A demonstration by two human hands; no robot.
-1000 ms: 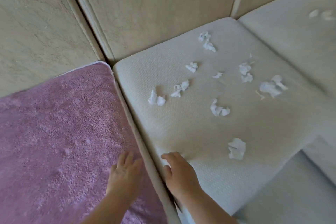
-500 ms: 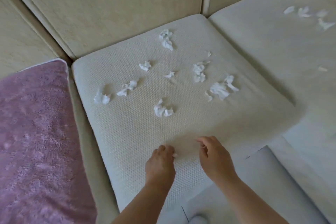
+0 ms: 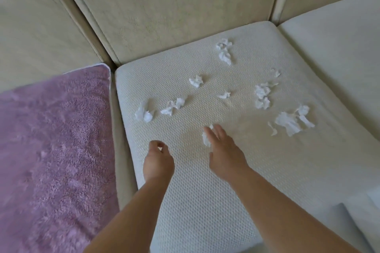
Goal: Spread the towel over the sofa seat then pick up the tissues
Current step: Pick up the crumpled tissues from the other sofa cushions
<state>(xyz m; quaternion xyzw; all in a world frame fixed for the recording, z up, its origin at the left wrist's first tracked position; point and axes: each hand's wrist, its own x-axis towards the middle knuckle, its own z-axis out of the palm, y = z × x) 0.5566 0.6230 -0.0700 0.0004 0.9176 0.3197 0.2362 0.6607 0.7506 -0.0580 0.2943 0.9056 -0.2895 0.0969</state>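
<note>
Cream cushion (image 3: 195, 201) holds scattered tissues (image 3: 287, 122); right hand (image 3: 224, 150) flat on one, left hand (image 3: 158, 160) curled, contents unclear.

Soft, bright daylight fills the head view evenly, with a warm yellowish cast across the middle of the seat cushion (image 3: 226, 170). The tissues (image 3: 287, 122) throw only faint, short shadows up and to the right. The wide lens bows the backrest seams (image 3: 98, 33) near the edges, and the towel (image 3: 51, 150) looks slightly smeared.
</note>
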